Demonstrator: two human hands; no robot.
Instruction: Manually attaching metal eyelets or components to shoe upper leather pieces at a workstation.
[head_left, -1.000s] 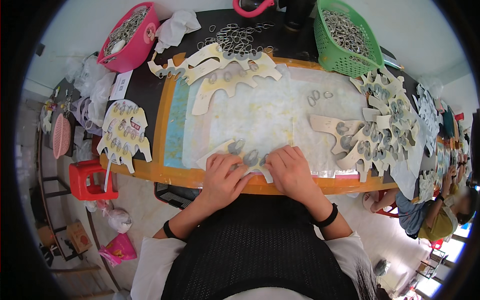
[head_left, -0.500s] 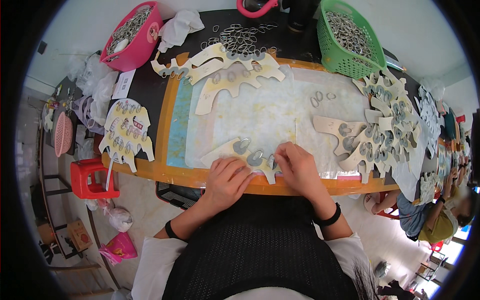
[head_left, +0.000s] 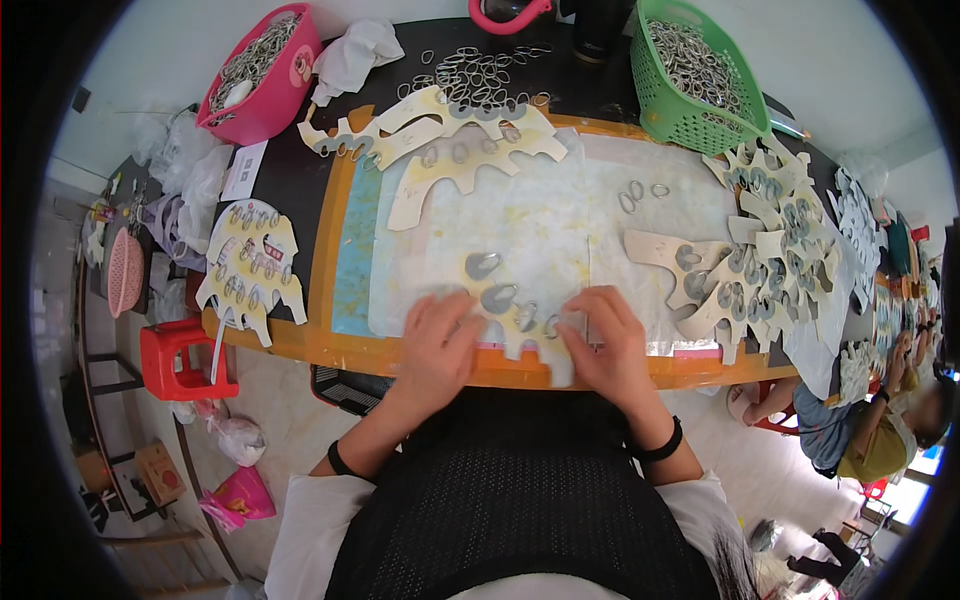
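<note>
A cream cut-out piece with scalloped edges, grey oval patches and metal rings lies at the front of the work sheet, between my hands. My right hand pinches its right end, thumb and forefinger beside a metal ring. Over the piece's left edge is my left hand, its fingers smeared by motion. One metal ring stands partly raised on a patch. Farther back, another scalloped piece with rings lies on the sheet. Three loose oval rings rest to the right of it.
Many similar pieces pile up at the right, and a stack sits at the left edge. A pink basket and a green basket hold rings at the back. Loose rings lie between them. Another person sits at far right.
The cream piece has turned clockwise, its right end swinging toward me. My left hand has shifted and lifted slightly. My right hand stays at the right end, moved a little to the right.
</note>
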